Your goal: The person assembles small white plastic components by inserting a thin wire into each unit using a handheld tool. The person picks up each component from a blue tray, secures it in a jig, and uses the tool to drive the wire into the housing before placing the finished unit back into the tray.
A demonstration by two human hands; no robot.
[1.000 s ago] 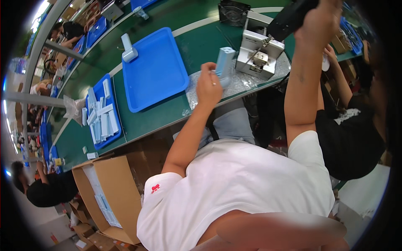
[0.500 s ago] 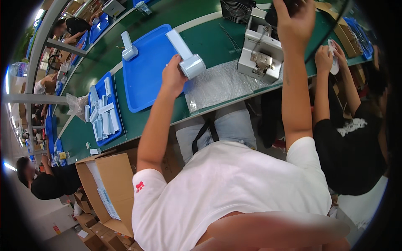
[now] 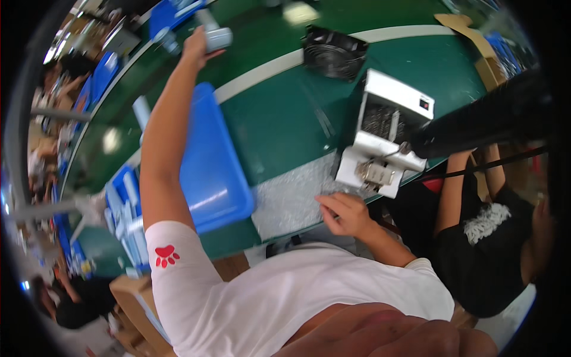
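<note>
My left arm stretches to the far left, where my left hand (image 3: pixel 196 47) is closed on a light-blue, hair-dryer-shaped housing (image 3: pixel 218 38) above the green belt. Its round head points right; the fingers are partly hidden and blurred. My right hand (image 3: pixel 348 214) hovers at the bench's near edge, over bubble wrap (image 3: pixel 285 202). Its fingers are loosely bent, thumb and forefinger apart, with nothing visible in them. Beneath my left arm lies a blue tray (image 3: pixel 223 178), its visible part bare. Another light-blue housing (image 3: pixel 141 112) shows partly behind that arm.
A white-and-metal fixture (image 3: pixel 380 172) stands right of the bubble wrap, with a black fan (image 3: pixel 335 53) beyond it. A dark, blurred bar (image 3: pixel 488 116) crosses at right. Light-blue parts fill a tray (image 3: pixel 126 214) at left. A co-worker in black (image 3: pixel 482 250) sits at right.
My left hand has carried the light-blue housing from over the tray to the far left belt. My right hand has come down from above the fixture to the bubble wrap. The view has shifted.
</note>
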